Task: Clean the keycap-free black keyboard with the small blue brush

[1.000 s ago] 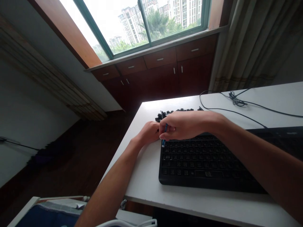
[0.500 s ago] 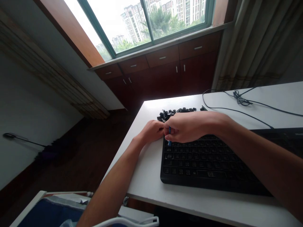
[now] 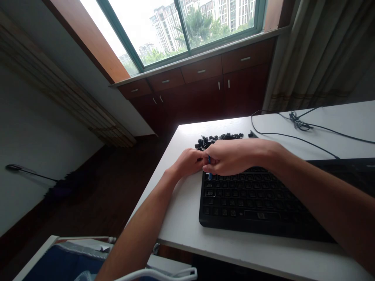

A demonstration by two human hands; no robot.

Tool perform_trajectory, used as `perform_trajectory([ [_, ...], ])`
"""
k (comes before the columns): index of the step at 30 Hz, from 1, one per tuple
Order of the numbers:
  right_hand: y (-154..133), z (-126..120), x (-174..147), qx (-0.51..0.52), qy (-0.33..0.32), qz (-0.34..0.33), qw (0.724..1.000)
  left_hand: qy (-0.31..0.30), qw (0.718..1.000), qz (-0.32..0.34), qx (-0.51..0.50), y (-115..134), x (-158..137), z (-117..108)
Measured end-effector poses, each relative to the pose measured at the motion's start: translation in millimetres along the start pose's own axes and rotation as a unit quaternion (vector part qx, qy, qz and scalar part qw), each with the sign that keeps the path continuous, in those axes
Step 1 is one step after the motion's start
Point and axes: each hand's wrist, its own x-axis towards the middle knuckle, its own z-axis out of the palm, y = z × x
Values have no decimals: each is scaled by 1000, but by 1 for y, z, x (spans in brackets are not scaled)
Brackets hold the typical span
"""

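A black keyboard [image 3: 234, 203] lies on the white table, its key positions showing bare sockets without caps. My right hand [image 3: 227, 157] is closed around a slim blue tool [image 3: 209, 176], held upright with its lower end at the keyboard's left side; what kind of tool it is does not show. Curled at the keyboard's far left corner, my left hand [image 3: 189, 160] touches its edge, and its fingertips are partly hidden behind my right hand. Just beyond both hands is a pile of small black keycaps [image 3: 205, 141].
A black cable [image 3: 299, 124] runs in a loose bundle across the back of the white table [image 3: 175, 218]. A small black piece [image 3: 252, 134] lies behind my right wrist. At lower left is a blue fabric item with a white frame [image 3: 52, 261]. Drawers [image 3: 202, 72] line the window wall.
The blue tool has shifted very slightly in my right hand's grip, and less of its lower end shows. My left hand and the keyboard stay nearly where they were.
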Motion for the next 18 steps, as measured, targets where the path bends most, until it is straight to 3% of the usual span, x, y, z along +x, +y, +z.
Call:
perform_trajectory([
  [18,2,-1,1,-8,8,-8,1000,-7,1000,-17,22,-1,0,1],
])
